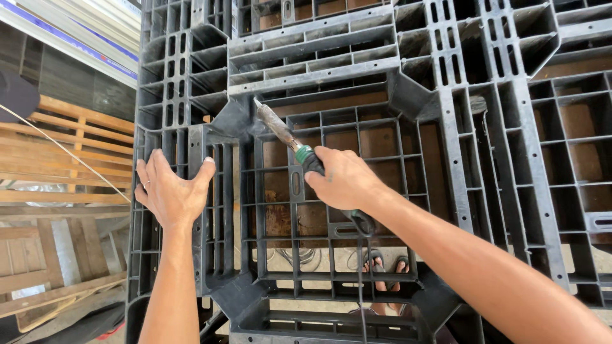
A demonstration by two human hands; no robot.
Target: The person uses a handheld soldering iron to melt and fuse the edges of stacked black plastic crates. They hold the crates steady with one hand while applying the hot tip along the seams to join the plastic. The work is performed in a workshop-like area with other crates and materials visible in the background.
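A large black plastic pallet (446, 127) stands upright in front of me, its ribbed grid facing me. My left hand (171, 191) lies flat and open against the pallet's left side, fingers spread over a corner block. My right hand (343, 179) grips a hand tool (280, 130) with a green and black handle and a long, dirty metal shaft. The shaft's tip touches a diagonal rib at a corner joint in the pallet's upper middle. A black cord leaves the handle below my wrist.
Wooden pallets (64, 140) are stacked to the left. Through the lower grid openings I see a person's feet in sandals (382, 262) on a concrete floor. White panels with a blue edge (83, 32) lean at the top left.
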